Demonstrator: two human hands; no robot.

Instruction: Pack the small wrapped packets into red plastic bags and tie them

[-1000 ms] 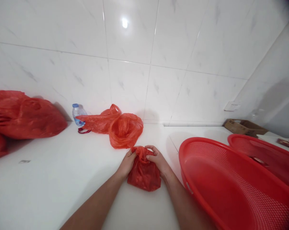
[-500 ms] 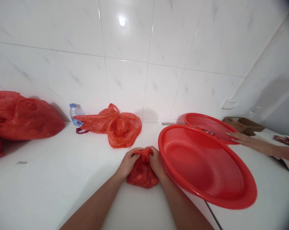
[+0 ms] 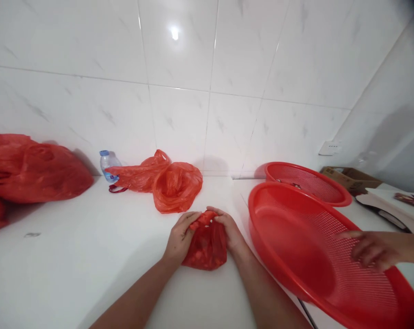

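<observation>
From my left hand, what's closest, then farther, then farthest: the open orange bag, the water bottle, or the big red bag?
From the left hand:
1. Open orange bag, just behind it.
2. Water bottle, back left by the wall.
3. Big red bag, far left.

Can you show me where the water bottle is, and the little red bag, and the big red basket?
water bottle [image 3: 106,163]: head view, on its clear body below the blue cap.
little red bag [image 3: 208,246]: head view, on its bulging middle between the two hands.
big red basket [image 3: 289,237]: head view, on its mesh inner wall.
</observation>
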